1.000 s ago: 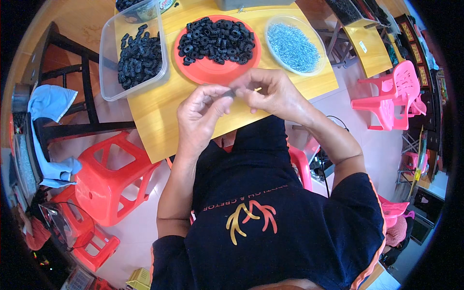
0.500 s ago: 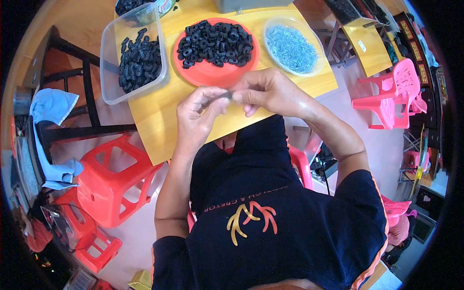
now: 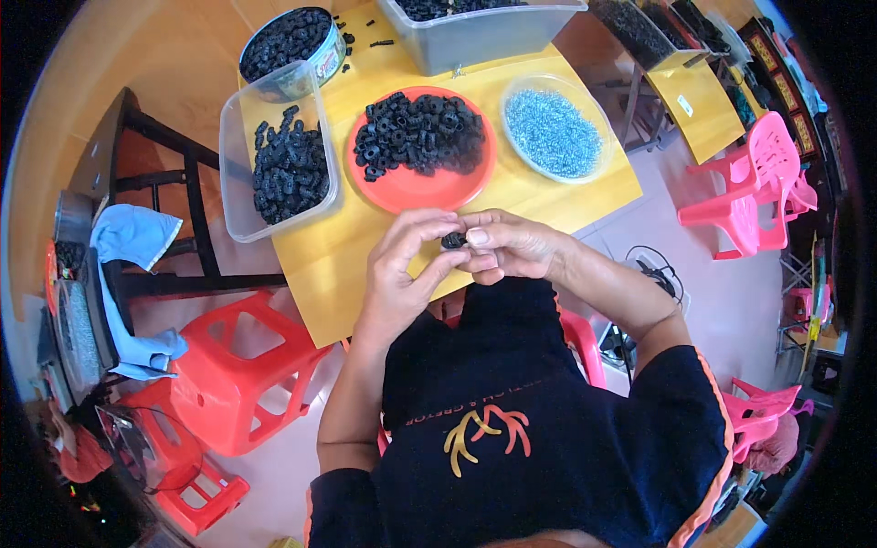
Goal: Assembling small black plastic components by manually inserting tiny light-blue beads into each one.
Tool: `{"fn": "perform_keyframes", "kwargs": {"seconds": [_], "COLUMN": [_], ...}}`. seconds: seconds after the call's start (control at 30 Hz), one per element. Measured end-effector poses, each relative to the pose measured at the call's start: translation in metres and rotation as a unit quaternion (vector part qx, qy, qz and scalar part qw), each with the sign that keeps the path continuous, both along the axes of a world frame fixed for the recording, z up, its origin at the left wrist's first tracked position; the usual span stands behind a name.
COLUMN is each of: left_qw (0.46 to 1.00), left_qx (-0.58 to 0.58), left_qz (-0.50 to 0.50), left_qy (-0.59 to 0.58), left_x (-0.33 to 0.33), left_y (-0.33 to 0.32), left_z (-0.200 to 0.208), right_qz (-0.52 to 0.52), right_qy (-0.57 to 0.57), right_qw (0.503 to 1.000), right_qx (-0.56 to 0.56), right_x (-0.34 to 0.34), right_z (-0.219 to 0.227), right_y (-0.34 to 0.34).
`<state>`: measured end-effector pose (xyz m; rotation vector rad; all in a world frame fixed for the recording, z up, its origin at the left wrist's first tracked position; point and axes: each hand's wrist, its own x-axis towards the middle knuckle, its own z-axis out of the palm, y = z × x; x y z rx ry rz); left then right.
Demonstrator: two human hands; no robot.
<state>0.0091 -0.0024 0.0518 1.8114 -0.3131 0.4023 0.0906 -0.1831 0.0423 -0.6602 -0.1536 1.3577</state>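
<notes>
Between the fingertips of my two hands is a small black ribbed plastic part, held just above the near edge of the table. My left hand pinches it from the left. From the right, the thumb and fingers of my right hand close on it. Just beyond my hands lies a red plate with a heap of similar black parts. Right of that, a clear round tub holds many tiny light-blue translucent pieces. More black parts fill part of a clear rectangular container on the left.
A round tin of black parts and a grey bin stand at the table's far side. Loose bits lie near the tin. A red stool is left of the yellow table; a pink chair stands to the right.
My view has shifted, so the table sits lower and more of its far side shows. My hands stay together, and the black part between them is now plainly visible.
</notes>
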Motion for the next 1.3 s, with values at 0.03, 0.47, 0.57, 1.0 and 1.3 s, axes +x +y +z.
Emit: {"fn": "perform_keyframes", "kwargs": {"seconds": [0.03, 0.47, 0.57, 1.0, 1.3], "left_qw": [1.0, 0.986, 0.984, 0.983, 0.951], "left_qx": [0.002, 0.154, 0.167, 0.163, 0.222], "left_qz": [0.0, 0.032, 0.021, 0.045, 0.191], "left_qy": [-0.001, -0.053, -0.063, -0.077, -0.105], "left_x": [-0.001, 0.009, 0.012, 0.017, 0.034], "left_y": [-0.002, -0.001, -0.002, 0.005, 0.051], "left_z": [0.001, 0.014, 0.018, 0.013, 0.045], "right_qz": [0.0, -0.092, -0.1, -0.144, -0.155], "right_qy": [-0.001, 0.031, 0.057, 0.006, -0.144], "right_qw": [1.0, 0.995, 0.993, 0.988, 0.973], "right_qx": [0.002, -0.033, 0.031, -0.049, -0.097], "right_x": [-0.004, -0.006, -0.007, -0.012, 0.004], "right_z": [-0.001, 0.005, -0.005, 0.008, 0.029], "right_y": [0.001, 0.004, 0.001, 0.009, 0.01]}}
